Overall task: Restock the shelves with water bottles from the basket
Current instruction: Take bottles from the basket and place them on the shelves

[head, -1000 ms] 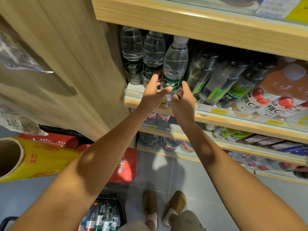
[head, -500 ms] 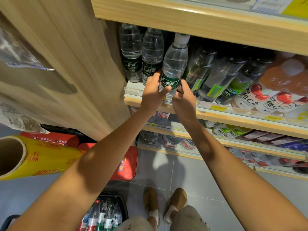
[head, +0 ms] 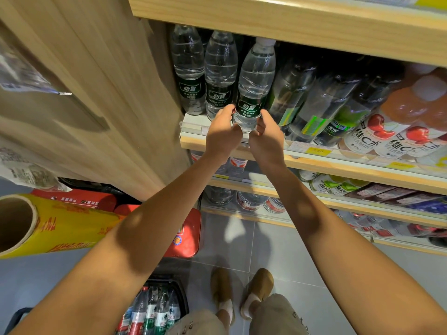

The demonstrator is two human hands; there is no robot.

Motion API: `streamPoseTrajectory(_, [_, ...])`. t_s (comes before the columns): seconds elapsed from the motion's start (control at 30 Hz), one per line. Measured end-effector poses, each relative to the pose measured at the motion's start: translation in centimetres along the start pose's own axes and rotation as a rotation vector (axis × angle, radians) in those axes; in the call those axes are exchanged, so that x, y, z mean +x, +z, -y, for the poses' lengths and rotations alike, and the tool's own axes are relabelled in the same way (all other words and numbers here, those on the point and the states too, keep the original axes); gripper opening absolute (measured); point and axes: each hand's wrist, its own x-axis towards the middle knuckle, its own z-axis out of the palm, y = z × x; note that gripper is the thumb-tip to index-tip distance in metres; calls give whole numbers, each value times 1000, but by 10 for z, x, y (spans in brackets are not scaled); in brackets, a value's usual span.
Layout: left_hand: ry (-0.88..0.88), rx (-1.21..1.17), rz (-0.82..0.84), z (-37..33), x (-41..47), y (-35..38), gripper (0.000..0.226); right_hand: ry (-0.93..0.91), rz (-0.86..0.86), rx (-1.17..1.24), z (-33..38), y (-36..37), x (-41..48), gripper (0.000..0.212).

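A clear water bottle (head: 256, 78) with a dark green label and white cap stands at the front of the wooden shelf (head: 314, 163), third from the left. My left hand (head: 222, 134) and my right hand (head: 267, 137) hold its base from either side, fingers curled round it. Two matching green-label bottles (head: 191, 68) stand to its left against the shelf's side wall. Down by my legs, the black basket (head: 180, 286) holds several more bottles with red and green labels.
Soda and vitamin drink bottles (head: 377, 131) fill the shelf to the right. Lower shelves (head: 338, 204) carry more drinks. A wooden side panel (head: 96, 93) rises at the left. A yellow roll (head: 55, 226) and a red box (head: 188, 233) lie on the grey floor.
Both hands have slid lower on the bottle, to its base, and the bottle now stands more upright and further in on the shelf.
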Motion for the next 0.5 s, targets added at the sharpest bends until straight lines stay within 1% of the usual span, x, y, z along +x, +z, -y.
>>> streamPoseTrajectory(0.03, [-5,-8,10,-2,0,0,49,11,8,2,0,1,2,31])
streamPoseTrajectory(0.17, [-24,-33,23,-5,2,0,58,39,53,65,1,0,8,37])
streamPoseTrajectory(0.37, [-58,-43,10,-5,7,3,54,71,74,74,2,0,14,36])
streamPoseTrajectory(0.5, [-51,-37,0,-1,9,4,62,61,68,79,1,0,14,36])
